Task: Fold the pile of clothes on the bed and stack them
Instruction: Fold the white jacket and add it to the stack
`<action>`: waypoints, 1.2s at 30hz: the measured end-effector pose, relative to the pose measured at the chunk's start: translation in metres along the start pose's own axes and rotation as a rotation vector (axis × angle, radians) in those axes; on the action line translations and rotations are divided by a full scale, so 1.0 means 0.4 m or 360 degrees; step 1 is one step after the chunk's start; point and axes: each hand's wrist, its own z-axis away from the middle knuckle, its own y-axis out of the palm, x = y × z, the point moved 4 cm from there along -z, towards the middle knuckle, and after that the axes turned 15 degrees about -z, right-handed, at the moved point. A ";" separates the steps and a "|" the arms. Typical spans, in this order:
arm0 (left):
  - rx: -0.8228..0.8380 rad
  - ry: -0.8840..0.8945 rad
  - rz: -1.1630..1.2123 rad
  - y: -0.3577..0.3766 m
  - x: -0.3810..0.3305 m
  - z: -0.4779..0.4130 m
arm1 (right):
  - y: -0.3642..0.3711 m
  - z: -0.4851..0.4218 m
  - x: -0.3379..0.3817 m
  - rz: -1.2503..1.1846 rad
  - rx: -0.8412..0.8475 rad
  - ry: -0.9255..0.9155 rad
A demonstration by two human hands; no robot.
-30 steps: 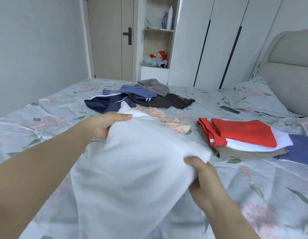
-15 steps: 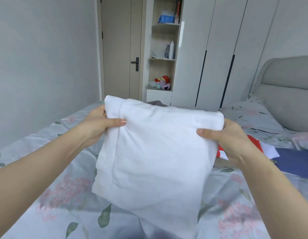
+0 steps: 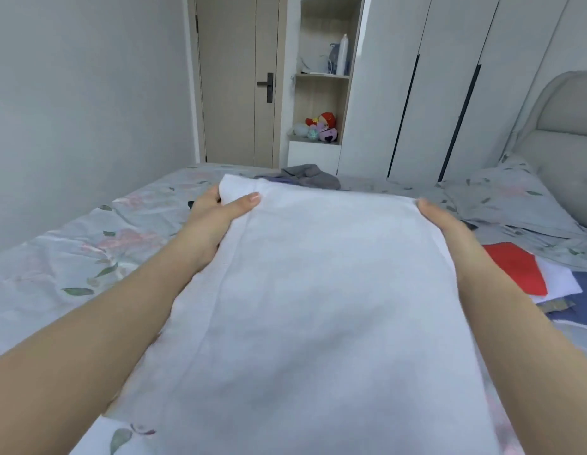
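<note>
A large white garment [image 3: 318, 307] stretches flat in front of me and fills the middle of the view. My left hand [image 3: 216, 215] grips its far left corner, thumb on top. My right hand [image 3: 446, 224] holds its far right corner. Behind the garment, only a grey piece [image 3: 308, 174] of the unfolded pile shows; the rest is hidden. To the right lies the folded stack, with a red piece [image 3: 515, 267] on top over white and blue layers [image 3: 581, 287].
The bed [image 3: 72, 257] has a floral sheet and a pillow [image 3: 508, 198] by the grey headboard [image 3: 568, 126]. White wardrobes [image 3: 449, 87], an open shelf with toys [image 3: 321, 126] and a door [image 3: 236, 80] stand beyond the bed's far edge.
The white garment has gone from hanging upright between my hands to stretched out flat and forward. Both hands moved outward and lower, and my view tilted down.
</note>
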 end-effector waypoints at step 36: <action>0.0394 0.0225 -0.2613 0.232 0.500 0.036 | -0.115 -0.172 -0.536 0.2599 0.0071 -0.0179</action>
